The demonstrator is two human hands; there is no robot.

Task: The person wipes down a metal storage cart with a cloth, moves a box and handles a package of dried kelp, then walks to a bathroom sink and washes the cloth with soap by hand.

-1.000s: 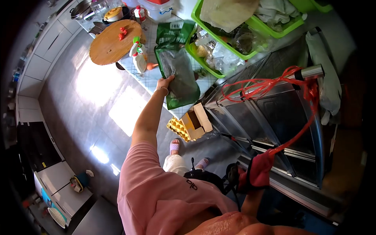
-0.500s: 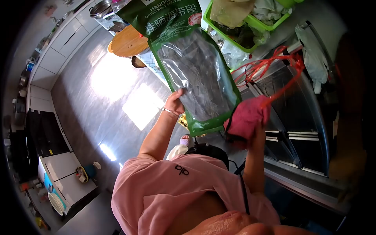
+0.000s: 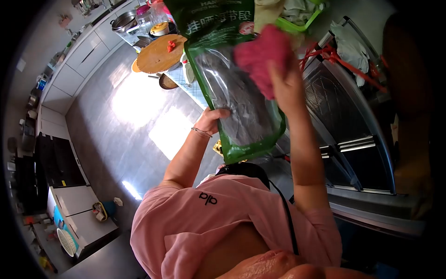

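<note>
My left hand (image 3: 212, 121) grips the left edge of a large green bag of dried kelp (image 3: 234, 109), thumb on its front. Dark kelp pieces show through the bag's clear window, and white printing runs across the top. My right hand (image 3: 289, 90) is closed on a bunched pinkish-red cloth (image 3: 265, 58). The cloth covers the bag's upper right part and is slightly blurred; whether it presses on the plastic I cannot tell.
A round wooden board (image 3: 160, 55) with a small red thing on it lies on a table at the upper left, near a pan (image 3: 168, 82). Right of me stands a glass-fronted cabinet (image 3: 341, 107) with red cord (image 3: 327, 55). A green basket (image 3: 297, 27) stands behind the bag.
My right hand has lifted the cloth up and left, from beside the bag's lower right corner to in front of its upper part. The left hand still holds the bag.
</note>
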